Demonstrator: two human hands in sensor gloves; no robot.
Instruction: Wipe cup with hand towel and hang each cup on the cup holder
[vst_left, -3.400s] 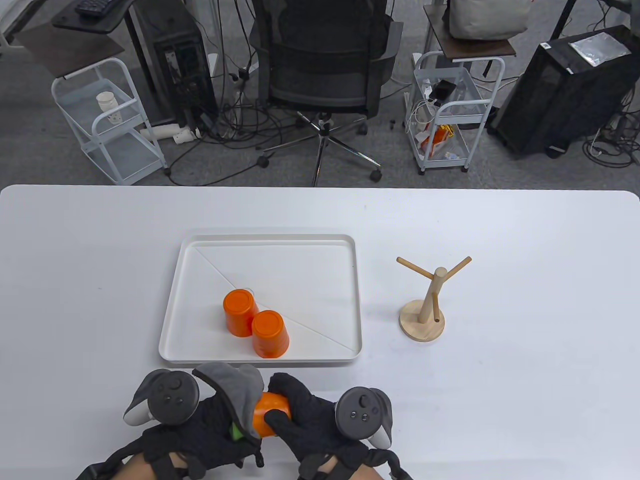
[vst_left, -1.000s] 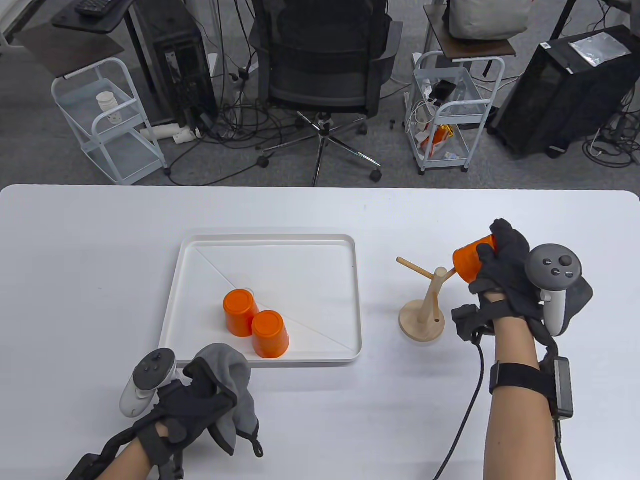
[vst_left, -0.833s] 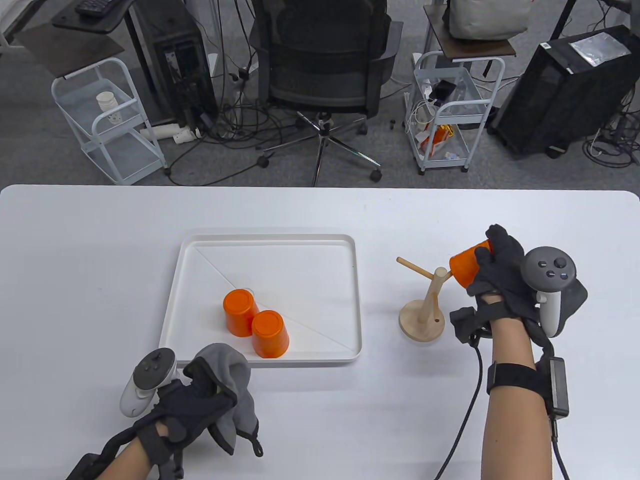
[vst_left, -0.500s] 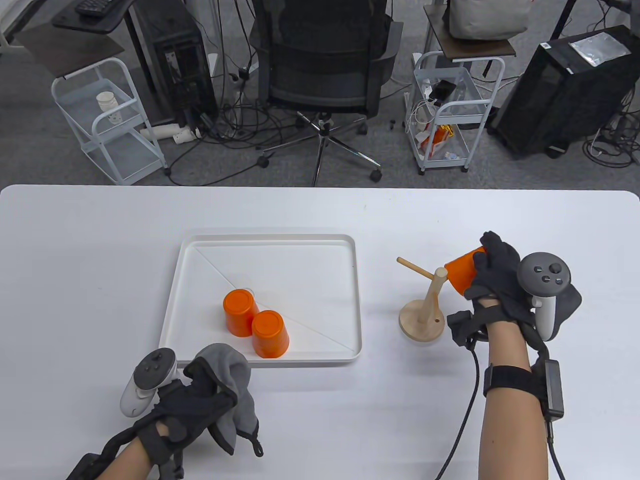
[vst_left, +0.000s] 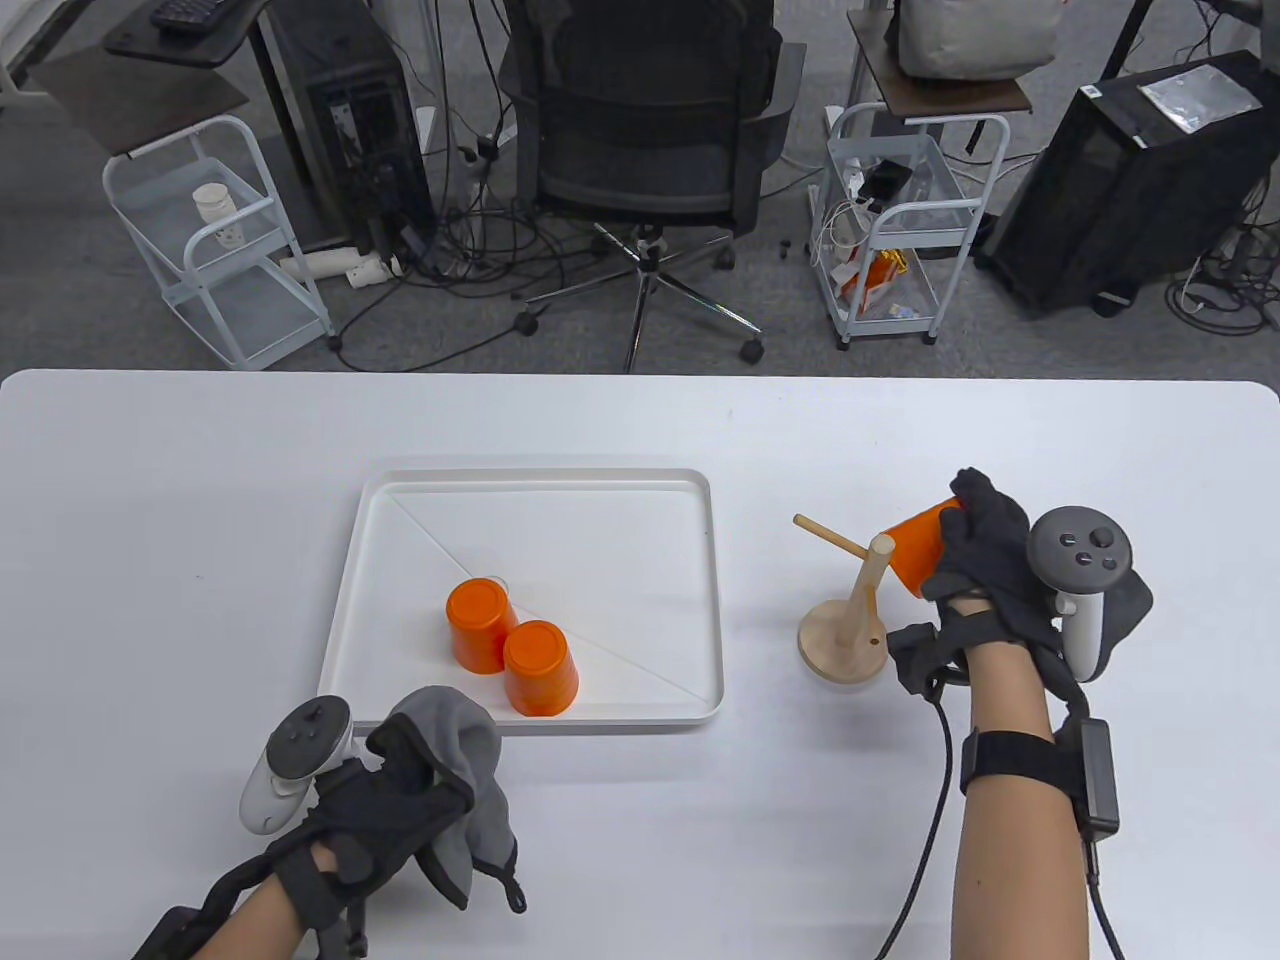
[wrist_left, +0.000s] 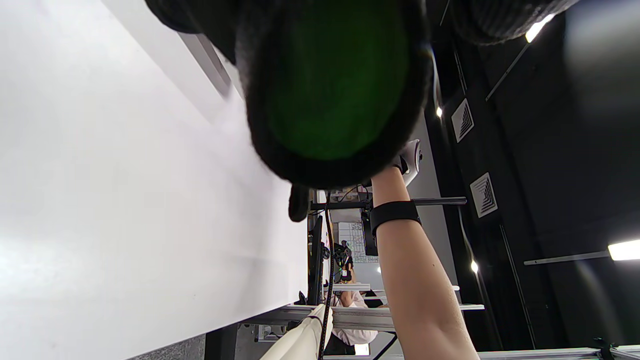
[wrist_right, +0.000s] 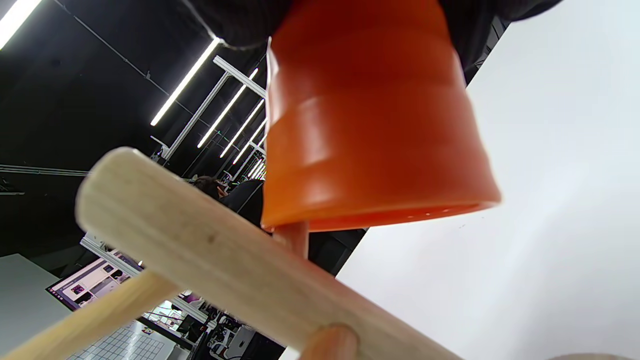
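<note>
Sliding an orange cup (vst_left: 915, 545) mouth-first down the right-hand peg of the wooden cup holder (vst_left: 850, 615), well right of the white tray (vst_left: 700, 600). Right hand (vst_left: 985, 560) wrapped round the cup's closed end, fingers curled on it; in the right wrist view the peg (wrist_right: 295, 240) already enters the open mouth, rim close above the central post (wrist_right: 210, 245). Best done, by the look of it, by keeping the cup's axis in line with the slanting peg and easing it down toward the post until the peg's tip bears on the inside of the cup's bottom, then loosening the fingers only once the cup hangs by itself. Likely worth avoiding any sideways shove: round base (vst_left: 830, 650) looks light and unheld, so a push toward the left could tip or skid the whole stand. Withdrawing the hand to the right and upward, away from the free left-hand peg (vst_left: 830, 538), should spare a knock. Left hand (vst_left: 390, 800) near the table's front edge, just in front of the tray, fingers clenched on the grey hand towel (vst_left: 465, 790); sensible to keep it parked there, ready for the two orange cups (vst_left: 510, 640) standing upside down, touching, in the tray's near part, not yet hung.
</note>
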